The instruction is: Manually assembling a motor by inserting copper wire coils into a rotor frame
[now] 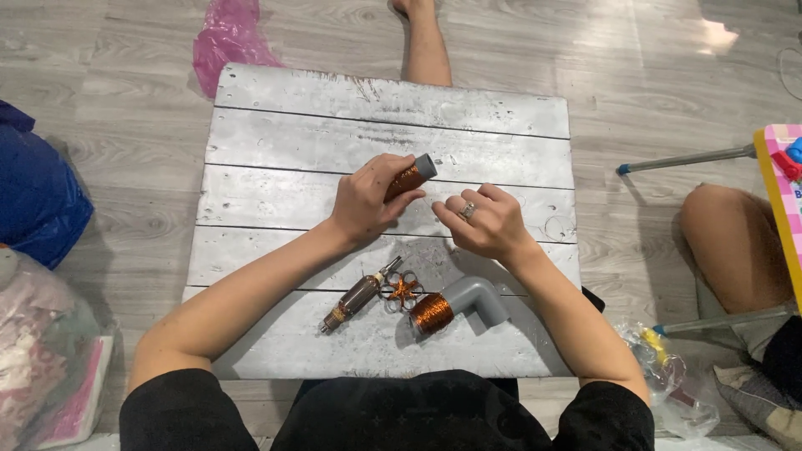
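Observation:
My left hand [368, 200] grips a short grey tube wound with copper wire [411, 176] above a low whitewashed plank table [284, 192]. My right hand [486, 221], with a ring on one finger, is curled close beside the tube's end; I cannot tell whether it pinches a thin wire. Nearer me on the table lie a small motor armature [357, 298], a copper wire flower shape [402, 290] and a grey pipe elbow wound with copper wire [459, 304].
A pink plastic bag [227, 35] lies on the wood floor beyond the table. A blue bag [38, 196] and clear bags are at the left. Another person's knee [727, 238] and a colourful box [785, 184] are at the right.

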